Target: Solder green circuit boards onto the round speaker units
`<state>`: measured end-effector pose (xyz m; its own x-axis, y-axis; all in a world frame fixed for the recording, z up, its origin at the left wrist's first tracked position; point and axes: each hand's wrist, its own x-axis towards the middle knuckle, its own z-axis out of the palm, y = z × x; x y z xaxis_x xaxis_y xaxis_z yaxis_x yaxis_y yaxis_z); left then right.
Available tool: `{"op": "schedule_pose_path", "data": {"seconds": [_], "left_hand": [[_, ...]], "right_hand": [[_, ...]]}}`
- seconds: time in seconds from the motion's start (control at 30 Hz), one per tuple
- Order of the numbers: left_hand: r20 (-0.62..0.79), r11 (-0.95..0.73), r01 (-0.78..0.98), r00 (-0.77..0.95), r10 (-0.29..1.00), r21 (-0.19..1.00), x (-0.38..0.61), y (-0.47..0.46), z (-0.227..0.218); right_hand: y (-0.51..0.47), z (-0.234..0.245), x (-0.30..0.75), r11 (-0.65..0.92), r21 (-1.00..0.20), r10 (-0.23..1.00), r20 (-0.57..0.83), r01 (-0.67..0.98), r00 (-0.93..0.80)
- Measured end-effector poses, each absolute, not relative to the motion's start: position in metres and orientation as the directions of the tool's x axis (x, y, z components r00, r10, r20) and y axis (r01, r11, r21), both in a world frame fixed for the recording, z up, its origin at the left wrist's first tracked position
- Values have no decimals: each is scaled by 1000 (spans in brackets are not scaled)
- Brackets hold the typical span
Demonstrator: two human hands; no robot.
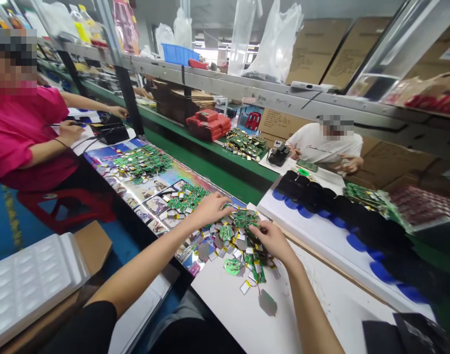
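A heap of green circuit boards [225, 232] with small silver battery packs lies in front of me, partly on a white board [225, 290]. My left hand [212, 209] reaches over the far left side of the heap, fingers apart and touching or just above it. At the heap's right edge is my right hand [274, 238], its fingers slightly bent against the boards, and no grip on a single piece shows. Closest to me, a battery pack [244, 287] and a grey octagonal piece [268, 302] lie on the white board.
More circuit boards [143, 161] are piled along the bench to the left. A row of black-and-blue round parts [320, 196] stands on a white tray [302, 231] at right. A green conveyor belt [195, 156] runs behind. Co-workers sit at left and across; a metal shelf [217, 73] hangs overhead.
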<state>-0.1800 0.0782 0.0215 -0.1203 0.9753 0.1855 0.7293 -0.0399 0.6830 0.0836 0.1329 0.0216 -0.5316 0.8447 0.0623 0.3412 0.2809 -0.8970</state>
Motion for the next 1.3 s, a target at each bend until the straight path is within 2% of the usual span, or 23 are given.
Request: {"op": "schedule_pose_path", "data": {"seconds": [0.13, 0.27, 0.53, 0.8, 0.93, 1.03, 1.3], "left_hand": [[169, 172, 781, -334, 927, 600, -244, 90, 22], [143, 231, 753, -396, 907, 616, -285, 103, 25], [272, 16, 611, -376, 886, 792, -297, 76, 54], [389, -267, 298, -512, 766, 917, -238, 56, 72], [374, -255, 284, -544, 751, 924, -203, 63, 56], [356, -246, 266, -541, 762, 932, -181, 68, 45], [252, -208, 146, -439, 862, 967, -144, 90, 43]], "right_hand": [[140, 25, 84, 375, -813, 885, 171, 445, -434], [138, 28, 73, 419, -801, 869, 217, 427, -445], [129, 35, 9, 374, -903, 812, 208, 213, -545], [118, 38, -67, 322, -944, 876, 268, 70, -402], [107, 43, -58, 321, -946, 921, 301, 40, -248], [111, 41, -43, 282, -959, 943, 273, 21, -190], [142, 35, -12, 47, -992, 957, 78, -116, -278]]}}
